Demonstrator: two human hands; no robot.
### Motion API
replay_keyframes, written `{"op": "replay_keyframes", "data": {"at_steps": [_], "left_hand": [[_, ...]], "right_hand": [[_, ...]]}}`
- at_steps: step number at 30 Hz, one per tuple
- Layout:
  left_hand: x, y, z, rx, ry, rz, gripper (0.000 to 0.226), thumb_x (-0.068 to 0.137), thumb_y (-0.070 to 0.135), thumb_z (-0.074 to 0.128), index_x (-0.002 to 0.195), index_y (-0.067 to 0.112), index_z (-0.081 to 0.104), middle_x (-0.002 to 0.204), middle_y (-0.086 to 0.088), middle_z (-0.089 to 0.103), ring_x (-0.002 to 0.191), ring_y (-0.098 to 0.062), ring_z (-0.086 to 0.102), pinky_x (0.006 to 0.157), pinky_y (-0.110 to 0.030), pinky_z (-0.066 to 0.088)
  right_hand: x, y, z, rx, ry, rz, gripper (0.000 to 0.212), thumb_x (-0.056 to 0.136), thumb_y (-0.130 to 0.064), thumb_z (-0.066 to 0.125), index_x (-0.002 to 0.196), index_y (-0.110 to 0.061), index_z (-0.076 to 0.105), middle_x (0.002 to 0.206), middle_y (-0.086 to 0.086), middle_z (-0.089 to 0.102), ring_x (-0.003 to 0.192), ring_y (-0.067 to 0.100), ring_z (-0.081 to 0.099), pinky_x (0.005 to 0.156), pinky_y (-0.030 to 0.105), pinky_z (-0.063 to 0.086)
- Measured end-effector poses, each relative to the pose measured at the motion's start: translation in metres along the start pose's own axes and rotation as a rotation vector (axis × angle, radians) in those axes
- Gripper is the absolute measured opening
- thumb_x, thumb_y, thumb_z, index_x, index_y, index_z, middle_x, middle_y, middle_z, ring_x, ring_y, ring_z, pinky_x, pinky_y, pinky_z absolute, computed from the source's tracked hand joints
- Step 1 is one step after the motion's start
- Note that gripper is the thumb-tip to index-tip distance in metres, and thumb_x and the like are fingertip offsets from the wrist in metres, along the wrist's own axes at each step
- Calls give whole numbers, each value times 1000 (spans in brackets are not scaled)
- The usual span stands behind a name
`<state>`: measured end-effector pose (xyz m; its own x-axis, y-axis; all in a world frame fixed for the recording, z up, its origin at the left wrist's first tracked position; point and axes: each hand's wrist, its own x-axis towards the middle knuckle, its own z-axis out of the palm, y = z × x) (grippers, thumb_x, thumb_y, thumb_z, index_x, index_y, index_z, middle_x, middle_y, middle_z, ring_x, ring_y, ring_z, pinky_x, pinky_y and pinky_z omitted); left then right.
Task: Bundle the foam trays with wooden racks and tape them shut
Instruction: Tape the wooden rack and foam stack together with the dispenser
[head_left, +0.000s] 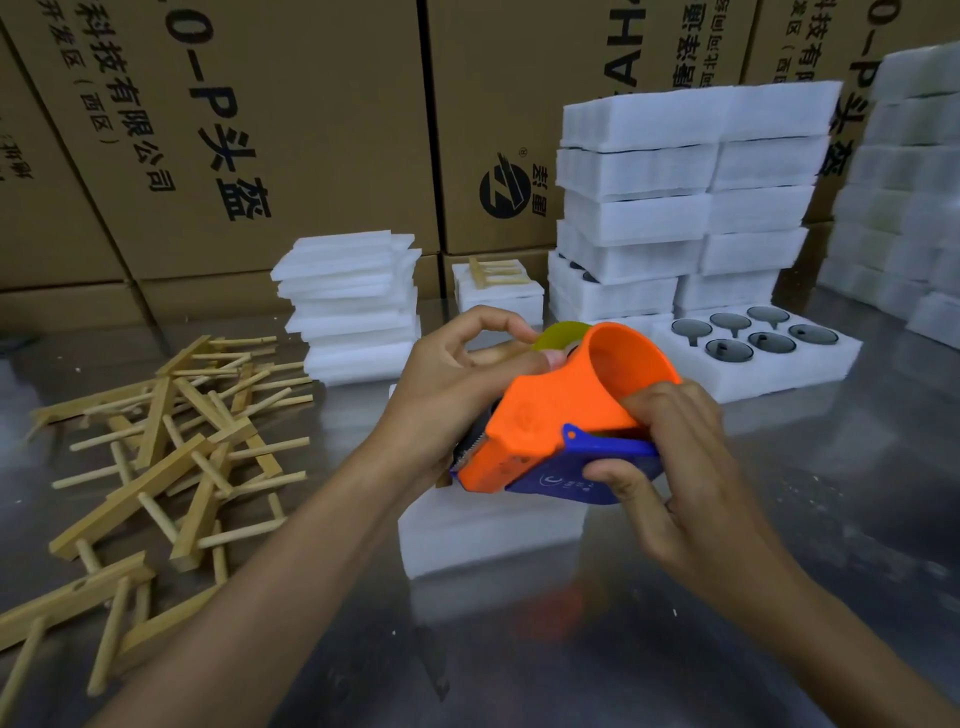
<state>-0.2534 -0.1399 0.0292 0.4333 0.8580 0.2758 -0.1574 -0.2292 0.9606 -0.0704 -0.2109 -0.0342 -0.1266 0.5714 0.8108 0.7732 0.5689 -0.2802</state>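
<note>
1. Head view: The right hand (670, 462) grips the orange tape gun (550, 431). The left hand (457, 379) pinches near its roll.
2. I think the sticky tape could fold onto itself if pulled crooked.
3. The white foam bundle (488, 530) lies on the surface (519, 675), right under the hands. Wooden racks (171, 457) are piled at the left.

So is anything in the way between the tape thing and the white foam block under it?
Nothing visible. Both hands, left and right, hold the tape dispenser just above the foam block. Only the hands and dispenser cover its top, and the wooden racks lie off to the left.
</note>
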Motion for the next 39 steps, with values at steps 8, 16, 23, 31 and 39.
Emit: {"op": "replay_keyframes", "data": {"at_steps": [8,16,23,31,39], "left_hand": [[-2,0,-6,96,2,7,33,77,18,82,102,15,61,105,-3,75,87,-21,74,67,-27,56],[3,6,-10,265,43,69,26,72,16,85,94,18,70,109,9,73,101,-9,70,82,-34,59],[7,8,2,430,53,184,42,70,20,85,107,32,69,117,19,66,121,4,54,102,-37,49],[5,20,18,591,-146,235,56,75,30,73,126,43,53,135,25,52,113,-16,63,90,-46,55],[6,34,33,874,-271,262,54,85,46,57,133,54,34,133,8,57,124,-15,54,96,-49,50]], "right_hand": [[-10,5,9,70,-35,11,34,101,-53,37,108,-20,45,100,-12,41,97,2,40,91,26,32],[-2,4,13,-78,-161,55,55,84,-74,50,112,-25,49,100,-22,54,105,-5,50,121,50,6],[16,-1,8,-140,-225,14,49,72,-65,61,110,-35,70,109,-12,69,119,8,51,117,39,13],[26,-8,-6,-326,-334,21,55,76,-68,53,122,-39,61,119,-20,61,126,12,48,120,53,5],[34,6,-10,-206,-296,-41,45,72,-34,70,113,-42,53,95,-30,50,116,23,54,109,71,17]]}}
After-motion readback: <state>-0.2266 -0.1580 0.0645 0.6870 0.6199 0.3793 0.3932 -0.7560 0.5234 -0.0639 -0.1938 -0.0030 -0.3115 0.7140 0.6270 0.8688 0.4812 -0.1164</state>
